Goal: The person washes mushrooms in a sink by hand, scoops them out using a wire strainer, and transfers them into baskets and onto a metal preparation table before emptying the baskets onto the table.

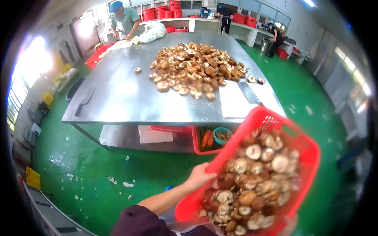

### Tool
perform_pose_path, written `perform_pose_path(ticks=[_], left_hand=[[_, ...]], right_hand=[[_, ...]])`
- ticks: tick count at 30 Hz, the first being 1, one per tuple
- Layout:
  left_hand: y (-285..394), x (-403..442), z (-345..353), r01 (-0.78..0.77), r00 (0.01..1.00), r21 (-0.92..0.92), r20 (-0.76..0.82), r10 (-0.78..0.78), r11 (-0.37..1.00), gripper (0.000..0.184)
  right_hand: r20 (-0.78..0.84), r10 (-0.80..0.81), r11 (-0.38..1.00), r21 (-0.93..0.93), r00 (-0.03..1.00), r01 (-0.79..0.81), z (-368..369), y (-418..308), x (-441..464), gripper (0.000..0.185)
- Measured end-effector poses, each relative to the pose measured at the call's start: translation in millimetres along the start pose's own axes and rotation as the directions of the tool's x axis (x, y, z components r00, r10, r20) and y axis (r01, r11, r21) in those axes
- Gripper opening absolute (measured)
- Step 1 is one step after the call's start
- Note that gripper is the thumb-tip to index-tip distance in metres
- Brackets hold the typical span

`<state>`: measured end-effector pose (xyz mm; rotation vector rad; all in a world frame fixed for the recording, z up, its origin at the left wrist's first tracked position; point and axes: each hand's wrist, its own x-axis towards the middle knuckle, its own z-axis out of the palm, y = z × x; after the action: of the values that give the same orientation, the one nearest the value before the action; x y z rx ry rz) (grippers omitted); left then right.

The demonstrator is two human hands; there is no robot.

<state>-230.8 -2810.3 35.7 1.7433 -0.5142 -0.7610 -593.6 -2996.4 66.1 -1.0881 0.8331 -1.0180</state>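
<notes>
A red plastic basket (312, 151) full of brown mushrooms (247, 198) is held tilted in front of my body, its far end close to the table's near right corner. My left hand (199, 176) grips the basket's left rim, fingers hooked over the edge. At the lower right, my right hand (289, 225) is blurred and mostly hidden, closed on the basket's near right side. Beyond the basket, a large heap of mushrooms (197, 67) lies on the steel table (130, 100). A cleaver (247, 93) rests on a white cutting board (232, 103) beside the heap.
A knife (84, 103) lies near the table's left edge. Under the table sit a white box (155, 135) and a red crate (195, 142) with carrots and a teal bowl. A person (125, 23) works at the far left corner. Wet green floor (90, 169) surrounds the table.
</notes>
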Motion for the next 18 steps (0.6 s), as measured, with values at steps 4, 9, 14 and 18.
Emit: perform_pose_path(ticks=[4, 9, 14, 18], left_hand=[[74, 42, -162, -0.309, 0.949, 0.004, 0.059, 0.308, 0.951, 0.025], [172, 48, -325, -0.267, 0.963, -0.044, -0.037, 0.265, 0.963, 0.029], [224, 45, -402, -0.342, 0.907, 0.156, -0.201, 0.369, 0.927, 0.044], [230, 64, -457, -0.36, 0.843, 0.132, -0.379, 0.383, 0.923, 0.038]], right_hand=[[0.138, 0.036, 0.999, -0.004, 0.99, -0.036, 162, -22, 31, 0.035], [0.206, 0.183, 0.98, 0.038, 0.961, -0.195, 344, 16, 97, 0.028], [0.487, 0.469, 0.822, 0.064, 0.737, -0.566, 485, 50, 165, 0.024], [0.53, 0.592, 0.714, 0.005, 0.608, -0.7, 602, 119, 198, 0.018]])
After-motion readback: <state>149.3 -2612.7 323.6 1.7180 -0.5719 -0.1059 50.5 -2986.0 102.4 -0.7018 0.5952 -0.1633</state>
